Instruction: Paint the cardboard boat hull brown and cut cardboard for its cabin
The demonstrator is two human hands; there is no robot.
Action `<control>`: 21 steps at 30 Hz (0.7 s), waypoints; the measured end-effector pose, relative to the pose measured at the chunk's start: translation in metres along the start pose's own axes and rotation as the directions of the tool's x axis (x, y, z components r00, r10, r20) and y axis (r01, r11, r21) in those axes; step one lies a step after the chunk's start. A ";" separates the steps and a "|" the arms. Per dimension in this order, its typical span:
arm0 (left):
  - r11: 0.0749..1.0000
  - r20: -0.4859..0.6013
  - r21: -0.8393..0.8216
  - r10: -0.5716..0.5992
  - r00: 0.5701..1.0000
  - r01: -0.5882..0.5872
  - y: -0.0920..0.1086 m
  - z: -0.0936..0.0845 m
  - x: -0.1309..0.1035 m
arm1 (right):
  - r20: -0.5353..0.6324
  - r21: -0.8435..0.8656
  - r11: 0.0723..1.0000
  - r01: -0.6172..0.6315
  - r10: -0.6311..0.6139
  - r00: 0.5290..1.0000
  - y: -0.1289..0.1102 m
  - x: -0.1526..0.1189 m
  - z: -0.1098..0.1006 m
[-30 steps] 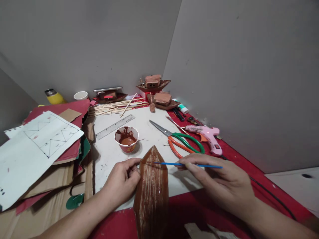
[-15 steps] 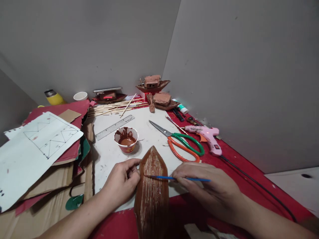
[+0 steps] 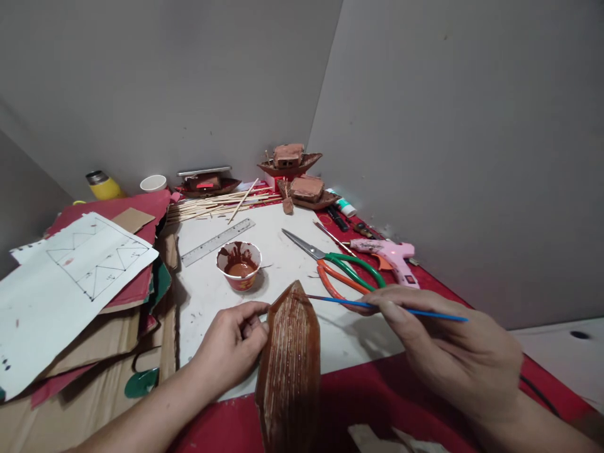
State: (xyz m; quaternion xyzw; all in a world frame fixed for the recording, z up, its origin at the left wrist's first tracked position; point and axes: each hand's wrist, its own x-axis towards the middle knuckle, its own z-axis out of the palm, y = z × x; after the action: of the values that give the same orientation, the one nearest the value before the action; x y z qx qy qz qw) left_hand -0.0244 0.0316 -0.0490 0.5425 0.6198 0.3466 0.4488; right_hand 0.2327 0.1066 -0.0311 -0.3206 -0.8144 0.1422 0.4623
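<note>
A long, brown-painted model boat hull with a ridged surface and a pointed far end (image 3: 289,371) sits between a person's two hands, above the near edge of a large white paper sheet (image 3: 278,236) on a red-covered counter (image 3: 358,402). The left hand (image 3: 238,336) pinches the hull's left edge near the point, fingers curled. The right hand (image 3: 455,358) grips a slim, blue-handled paintbrush (image 3: 349,302), its tip beside the hull's right edge near the point; whether they touch cannot be told. Just beyond, a red-and-white paper cup (image 3: 241,285) holds brown paint, near a clear ruler (image 3: 218,242) and metal scissors with orange and green handles (image 3: 325,257). A pink glue gun (image 3: 401,257) lies right of the scissors. Farther back are thin wooden sticks (image 3: 212,206) and three small brown model boats (image 3: 307,190); at left, a white sheet with a line drawing (image 3: 51,302) tops stacked cardboard (image 3: 104,340).
</note>
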 end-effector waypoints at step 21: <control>0.998 0.001 -0.029 0.064 0.998 -0.064 -0.001 -0.002 -0.003 | 0.017 0.113 0.994 -0.008 0.006 1.000 -0.031 0.035 0.002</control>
State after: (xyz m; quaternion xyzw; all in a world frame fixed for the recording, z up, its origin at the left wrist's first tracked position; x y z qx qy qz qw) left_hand -0.0267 0.0291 -0.0488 0.5560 0.5965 0.3691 0.4460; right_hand 0.2060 0.1063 0.0068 -0.2956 -0.8078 0.1922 0.4724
